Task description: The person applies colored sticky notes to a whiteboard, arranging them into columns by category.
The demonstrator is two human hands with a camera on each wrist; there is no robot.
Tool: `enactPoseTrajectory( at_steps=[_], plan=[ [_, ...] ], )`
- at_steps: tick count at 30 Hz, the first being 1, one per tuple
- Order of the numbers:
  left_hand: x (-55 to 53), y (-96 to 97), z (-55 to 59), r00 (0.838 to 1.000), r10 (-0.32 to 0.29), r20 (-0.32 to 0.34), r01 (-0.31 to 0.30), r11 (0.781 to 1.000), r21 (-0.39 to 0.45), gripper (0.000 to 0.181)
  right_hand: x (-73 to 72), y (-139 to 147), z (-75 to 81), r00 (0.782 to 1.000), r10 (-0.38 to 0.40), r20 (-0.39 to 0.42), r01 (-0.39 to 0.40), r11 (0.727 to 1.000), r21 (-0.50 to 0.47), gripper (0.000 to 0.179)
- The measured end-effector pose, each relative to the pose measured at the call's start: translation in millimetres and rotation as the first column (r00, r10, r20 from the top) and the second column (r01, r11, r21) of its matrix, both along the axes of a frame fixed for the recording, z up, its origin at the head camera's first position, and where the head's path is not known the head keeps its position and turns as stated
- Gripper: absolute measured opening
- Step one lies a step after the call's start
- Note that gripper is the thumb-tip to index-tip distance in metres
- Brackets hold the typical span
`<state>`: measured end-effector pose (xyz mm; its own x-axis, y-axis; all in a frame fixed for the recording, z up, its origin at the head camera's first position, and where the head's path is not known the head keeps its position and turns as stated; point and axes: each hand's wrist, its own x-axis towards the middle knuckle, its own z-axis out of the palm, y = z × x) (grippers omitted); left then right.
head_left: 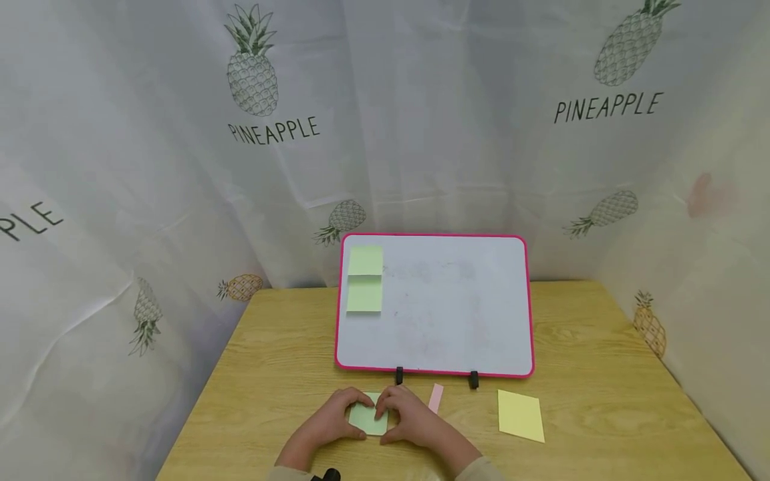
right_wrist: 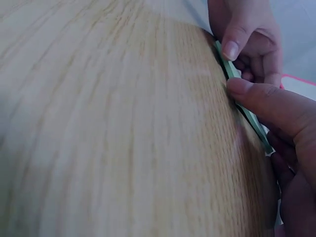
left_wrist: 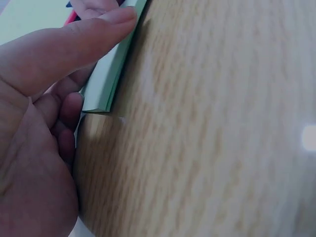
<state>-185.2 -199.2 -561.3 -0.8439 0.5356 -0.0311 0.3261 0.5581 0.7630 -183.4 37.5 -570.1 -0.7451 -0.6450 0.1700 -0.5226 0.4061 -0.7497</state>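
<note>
A small green sticky note pad (head_left: 363, 422) lies at the table's near side, in front of the whiteboard (head_left: 445, 304). My left hand (head_left: 334, 419) holds its left side, thumb at the near edge and fingers curled toward the far edge. From the right, my right hand (head_left: 412, 417) grips the same pad, thumb near its close right corner and fingertips over the top. Layered edges of the pad (left_wrist: 101, 94) show under the left thumb in the left wrist view. On the board's left side, two green sticky notes (head_left: 365, 260) are stuck one above the other.
A pink strip (head_left: 436, 398) lies just beyond my right hand, and a yellow square note (head_left: 521, 416) farther right. Two black clips (head_left: 474, 380) sit at the board's lower edge. Pineapple-print curtains (head_left: 421, 133) surround the wooden table (head_left: 277, 347).
</note>
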Motion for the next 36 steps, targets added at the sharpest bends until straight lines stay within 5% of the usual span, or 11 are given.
enactPoseTrajectory(
  at_steps=[11,25,36],
  plan=[
    [-0.9,0.1,0.8,1.0,0.003,0.014,-0.003,1.0,0.003,0.046,-3.6,2.6,-1.0,1.0,0.027,-0.003,-0.027,0.999,-0.033,0.029],
    [0.6,1.3,1.0,0.995,0.031,0.099,-0.037,0.997,0.065,0.03,-1.8,6.0,-1.0,0.99,0.009,0.144,0.013,0.989,-0.149,0.015],
    [2.4,5.4,1.0,0.993,0.087,0.082,-0.097,0.987,0.127,0.027,-3.5,1.1,-4.6,0.982,-0.021,0.189,0.055,0.983,-0.175,0.005]
  ],
)
